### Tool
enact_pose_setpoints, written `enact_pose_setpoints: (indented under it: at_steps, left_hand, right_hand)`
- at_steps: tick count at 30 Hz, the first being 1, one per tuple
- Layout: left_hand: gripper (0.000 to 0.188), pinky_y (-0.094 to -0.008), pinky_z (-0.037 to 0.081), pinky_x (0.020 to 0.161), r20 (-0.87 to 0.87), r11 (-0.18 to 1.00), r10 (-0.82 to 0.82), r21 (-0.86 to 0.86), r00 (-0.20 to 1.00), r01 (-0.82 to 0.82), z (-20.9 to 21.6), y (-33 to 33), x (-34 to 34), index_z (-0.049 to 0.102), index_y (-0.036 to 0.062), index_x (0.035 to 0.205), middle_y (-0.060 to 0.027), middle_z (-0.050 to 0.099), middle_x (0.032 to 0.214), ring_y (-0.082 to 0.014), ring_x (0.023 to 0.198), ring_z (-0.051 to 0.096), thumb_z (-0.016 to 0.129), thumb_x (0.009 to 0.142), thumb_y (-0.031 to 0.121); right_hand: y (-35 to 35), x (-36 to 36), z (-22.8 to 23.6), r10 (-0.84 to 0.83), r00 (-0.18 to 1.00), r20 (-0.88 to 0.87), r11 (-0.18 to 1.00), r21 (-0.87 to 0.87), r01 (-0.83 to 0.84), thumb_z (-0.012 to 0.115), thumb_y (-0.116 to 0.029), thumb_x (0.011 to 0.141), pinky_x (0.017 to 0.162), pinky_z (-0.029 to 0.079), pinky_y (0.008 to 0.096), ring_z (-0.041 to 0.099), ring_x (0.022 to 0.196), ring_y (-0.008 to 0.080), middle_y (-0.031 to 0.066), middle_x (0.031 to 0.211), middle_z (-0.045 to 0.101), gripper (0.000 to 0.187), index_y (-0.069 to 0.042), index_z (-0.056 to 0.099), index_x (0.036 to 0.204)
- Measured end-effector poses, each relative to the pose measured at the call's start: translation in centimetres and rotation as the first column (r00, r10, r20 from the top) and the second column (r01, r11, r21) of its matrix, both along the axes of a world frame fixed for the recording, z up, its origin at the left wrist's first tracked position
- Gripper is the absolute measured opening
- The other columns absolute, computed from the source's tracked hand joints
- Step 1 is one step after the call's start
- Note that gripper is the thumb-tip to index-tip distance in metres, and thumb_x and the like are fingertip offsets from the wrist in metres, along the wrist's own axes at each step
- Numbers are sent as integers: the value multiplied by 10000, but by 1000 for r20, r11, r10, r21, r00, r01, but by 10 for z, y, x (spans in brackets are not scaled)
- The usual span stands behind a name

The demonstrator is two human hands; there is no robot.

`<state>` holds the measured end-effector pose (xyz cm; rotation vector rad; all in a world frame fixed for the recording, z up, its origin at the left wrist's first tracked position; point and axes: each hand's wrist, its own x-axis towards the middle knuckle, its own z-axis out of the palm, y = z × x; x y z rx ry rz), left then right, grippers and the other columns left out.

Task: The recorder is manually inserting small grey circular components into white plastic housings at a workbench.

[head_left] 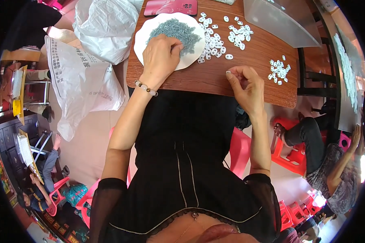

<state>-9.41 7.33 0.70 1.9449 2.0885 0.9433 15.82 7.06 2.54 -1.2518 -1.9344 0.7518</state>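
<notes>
A white scalloped plate [140, 45] holds a heap of small grey-blue pins [175, 32]. My left hand [162, 54], with a beaded bracelet on its wrist, reaches over the plate into the near side of the heap. Its fingers are bent together, and their tips are hidden, so what they pinch does not show. Off the table's near edge, my right hand [248, 83] pinches a small white piece [228, 73] between thumb and fingertips. Beyond it lie loose white oval pieces with two dark holes [213, 44], and a smaller group of white pieces [279, 72] sits to the right.
The brown wooden table [190, 81] also bears a pink phone [171, 7] and a translucent plastic bin [275, 22]. White sacks [83, 75] stand on the floor at left. A red stool [290, 156] and a seated person [332, 170] are at right; other people work farther left.
</notes>
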Motion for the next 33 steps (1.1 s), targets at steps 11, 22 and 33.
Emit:
enact_pose_setpoints:
  at_steps: [11,22,33]
  left_hand:
    - [142,-364,460,645,467,995,69,-92,882,-29,0,-1,-9,720,35,831,-118,637,748,-247,713,591,691,785,166]
    - [143,-395,471,679,49,995,-73,67,996,70,-14,10,-7,708,40,873,-146,651,830,-318,759,609,684,788,154]
    - [110,-413,467,700,-64,993,-88,75,994,92,-4,7,-3,691,38,845,-148,638,806,-315,764,600,658,799,132]
  right_hand:
    - [27,-44,-2,113,979,-170,993,-22,-118,685,-115,831,581,459,303,563,640,176,86,722,625,104,-22,666,873]
    - [25,-58,-5,163,982,-93,986,55,-158,671,-109,834,584,459,314,584,657,209,109,749,655,123,-26,685,922]
    - [31,-75,-4,196,971,-133,979,-29,-202,662,-120,847,590,478,317,624,657,215,131,754,668,124,-3,668,889]
